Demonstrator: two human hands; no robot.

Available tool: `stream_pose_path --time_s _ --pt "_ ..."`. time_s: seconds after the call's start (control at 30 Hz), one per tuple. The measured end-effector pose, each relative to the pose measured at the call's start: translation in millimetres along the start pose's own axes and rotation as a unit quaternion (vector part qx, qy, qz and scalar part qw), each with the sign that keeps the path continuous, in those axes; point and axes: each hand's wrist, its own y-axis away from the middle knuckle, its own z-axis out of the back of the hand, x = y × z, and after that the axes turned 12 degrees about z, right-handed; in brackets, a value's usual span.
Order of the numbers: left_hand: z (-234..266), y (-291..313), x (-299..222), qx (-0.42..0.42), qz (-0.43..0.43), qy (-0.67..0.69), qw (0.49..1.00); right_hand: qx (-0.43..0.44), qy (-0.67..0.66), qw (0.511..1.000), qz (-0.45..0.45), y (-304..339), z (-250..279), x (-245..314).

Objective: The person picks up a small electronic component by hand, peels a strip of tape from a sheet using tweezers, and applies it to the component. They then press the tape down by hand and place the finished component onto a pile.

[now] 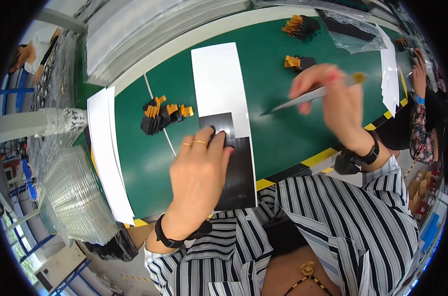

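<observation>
A long white backing strip [219, 84] lies lengthwise on the green desk [278, 133], running away from the person. Its near end is covered with black rectangular pieces [237, 172], laid edge to edge; the topmost one [218, 122] sits a step to the left of those below it. The far stretch of the strip is bare white, so, judging by the covered share, roughly the near half looks filled and the far half is left.

The left hand [199, 172] lies flat on the black pieces, fingers spread and pressing down by the topmost one. The right hand [332, 98] is raised above the desk to the right, closed around metal tweezers [303, 97] whose tips point left toward the strip and hold nothing.

Left of the strip is a pile of black and orange parts [160, 114]; two more such piles [299, 62] lie farther off.
</observation>
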Motion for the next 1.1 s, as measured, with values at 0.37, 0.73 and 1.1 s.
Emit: stream_pose_path --time_s 0.37,0.73,1.1 --pt "-13.8 10.7 2.0 0.03 0.0 -0.084 0.996 -0.013 -0.105 0.973 -0.204 1.4 -29.1 -44.9" --pt "17.6 -17.0 35.6 -0.041 -0.024 0.011 0.999 -0.026 -0.244 0.952 -0.181 -1.2 -16.7 -39.6" --pt "48.9 -81.8 132.9 0.152 0.144 0.029 0.977 -0.029 -0.239 0.954 -0.177 0.9 -18.8 -36.1"
